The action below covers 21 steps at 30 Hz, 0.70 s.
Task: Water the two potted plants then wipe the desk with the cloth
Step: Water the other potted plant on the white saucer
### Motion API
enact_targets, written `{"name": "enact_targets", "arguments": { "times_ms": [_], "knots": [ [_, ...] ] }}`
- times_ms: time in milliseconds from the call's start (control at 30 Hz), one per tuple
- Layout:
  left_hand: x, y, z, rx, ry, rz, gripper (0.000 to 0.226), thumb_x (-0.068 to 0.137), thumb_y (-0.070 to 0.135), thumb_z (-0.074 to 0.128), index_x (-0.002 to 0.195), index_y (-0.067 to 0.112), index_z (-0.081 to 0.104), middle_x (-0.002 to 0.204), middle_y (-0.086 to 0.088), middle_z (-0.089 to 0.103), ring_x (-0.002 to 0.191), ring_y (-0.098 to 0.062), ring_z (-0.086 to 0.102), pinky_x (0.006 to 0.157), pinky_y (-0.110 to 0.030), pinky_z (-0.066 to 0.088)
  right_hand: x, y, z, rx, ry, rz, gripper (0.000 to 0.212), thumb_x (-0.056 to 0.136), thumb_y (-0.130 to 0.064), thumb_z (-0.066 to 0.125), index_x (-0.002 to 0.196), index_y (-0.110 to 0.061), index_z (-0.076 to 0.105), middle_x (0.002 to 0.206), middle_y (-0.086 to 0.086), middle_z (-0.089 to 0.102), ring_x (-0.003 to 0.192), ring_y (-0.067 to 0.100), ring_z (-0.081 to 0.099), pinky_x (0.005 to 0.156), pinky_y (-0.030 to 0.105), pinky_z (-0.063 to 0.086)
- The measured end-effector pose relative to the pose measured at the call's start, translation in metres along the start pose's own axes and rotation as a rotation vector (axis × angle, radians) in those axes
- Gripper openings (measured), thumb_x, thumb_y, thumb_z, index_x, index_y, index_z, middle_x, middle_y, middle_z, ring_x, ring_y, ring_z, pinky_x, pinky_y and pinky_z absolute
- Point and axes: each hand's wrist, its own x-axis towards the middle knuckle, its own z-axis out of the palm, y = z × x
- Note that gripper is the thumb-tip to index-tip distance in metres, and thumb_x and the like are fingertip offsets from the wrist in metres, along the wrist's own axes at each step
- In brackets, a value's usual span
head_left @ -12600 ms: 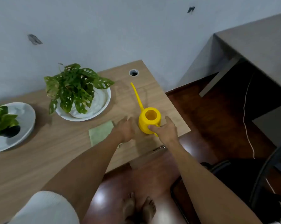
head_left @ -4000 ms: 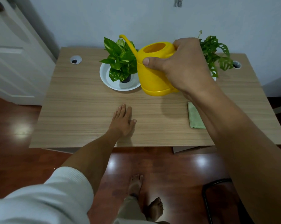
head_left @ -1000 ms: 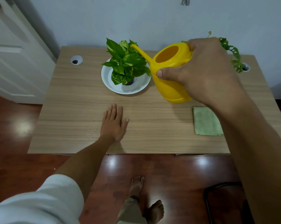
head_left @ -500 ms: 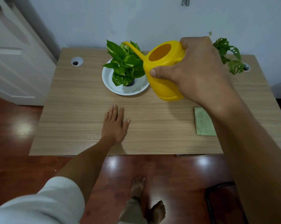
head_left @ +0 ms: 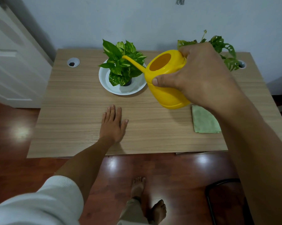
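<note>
Currently, pouring step: the right hand [head_left: 200, 77] is tilting the can [head_left: 167, 80] toward the left plant [head_left: 122, 62], spout over the leaves.
Right fingers: closed around the can at its handle side, thumb pressing on the yellow wall; the handle itself is hidden.
Left hand [head_left: 112, 125]: lying flat on the table [head_left: 75, 111], fingers spread, holding nothing.
Water: no stream is showing, so whether it is flowing cannot be told.
Right plant [head_left: 224, 51]: standing at the back, mostly hidden behind the hand.
Cloth [head_left: 204, 120]: lying folded near the front edge, under the right forearm.
Risk, overshoot: the spout tip is sitting above foliage, so water is likely running off leaves onto the saucer [head_left: 120, 88] or table.
Risk, overfill: the saucer is shallow and could be spilling over.
Risk, collision: swinging the can right could be knocking the right plant's leaves.
</note>
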Motion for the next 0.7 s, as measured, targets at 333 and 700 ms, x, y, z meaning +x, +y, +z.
{"name": "enact_targets", "arguments": {
  "times_ms": [333,700],
  "knots": [
    [-0.001,0.007,-0.005,-0.033,-0.021,-0.010,0.072,0.105,0.055,0.021,0.164,0.018,0.003,0.172,-0.011,-0.007,0.159,-0.024,-0.014,0.128,-0.043,-0.010,-0.001,0.017,0.019,0.128,0.084,0.013,0.050,0.068,-0.052,0.092,0.101,-0.026,0.066,0.101,-0.005,0.069,0.091,0.016,0.063,0.064,0.027,0.041],
    [0.007,0.047,-0.003,-0.035,-0.037,0.060,0.072,0.106,0.051,0.031,0.164,0.015,0.010,0.172,-0.012,0.002,0.160,-0.027,-0.004,0.129,-0.045,-0.002,-0.001,0.061,0.058,0.483,0.164,0.028,0.046,0.073,-0.046,0.090,0.109,-0.029,0.068,0.100,-0.012,0.073,0.100,0.015,0.068,0.087,0.037,0.058]
  ]
}}
